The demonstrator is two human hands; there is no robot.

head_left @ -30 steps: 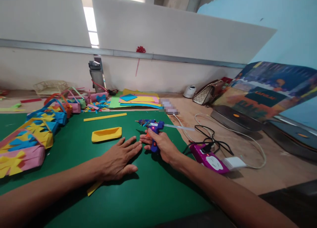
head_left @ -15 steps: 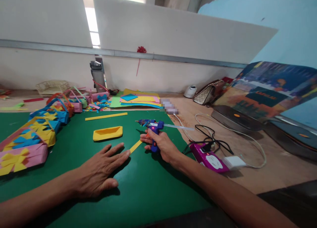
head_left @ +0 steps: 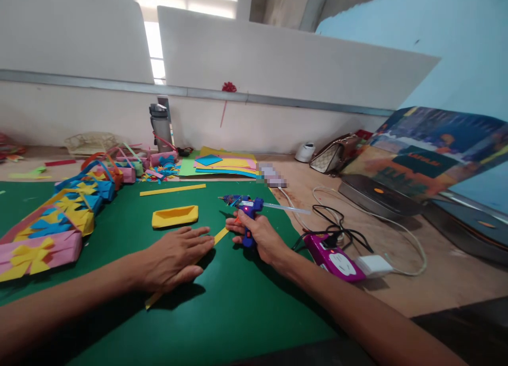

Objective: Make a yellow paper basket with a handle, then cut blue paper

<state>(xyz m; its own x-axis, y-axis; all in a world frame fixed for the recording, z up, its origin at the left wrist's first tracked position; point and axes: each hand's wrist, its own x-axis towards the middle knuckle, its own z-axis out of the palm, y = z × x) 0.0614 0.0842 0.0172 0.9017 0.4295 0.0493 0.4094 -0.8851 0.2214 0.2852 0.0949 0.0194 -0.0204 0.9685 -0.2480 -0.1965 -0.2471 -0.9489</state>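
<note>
My right hand (head_left: 260, 231) is wrapped round the handle of a blue hot glue gun (head_left: 248, 207), whose nozzle points left and whose clear glue stick juts out to the right. My left hand (head_left: 177, 255) lies palm down with fingers stretched out over a yellow paper strip (head_left: 220, 235). Both ends of that strip show, one toward the glue gun and one below my wrist; its middle is hidden. Just beyond my left fingers sits a small yellow paper tray (head_left: 174, 216). A second yellow strip (head_left: 172, 189) lies flat behind the tray.
Finished paper baskets (head_left: 45, 252) line the left of the green mat (head_left: 238, 323). Coloured sheets (head_left: 226, 164) and a grey bottle (head_left: 161, 127) stand at the back. A purple power strip (head_left: 333, 257) with tangled cables is on the right, near a handbag (head_left: 333, 154).
My left hand has shifted slightly right, its fingers now closer together, and the strip's lower end shows beneath the wrist. The glue gun stays in my right hand. The view has tilted up slightly.
</note>
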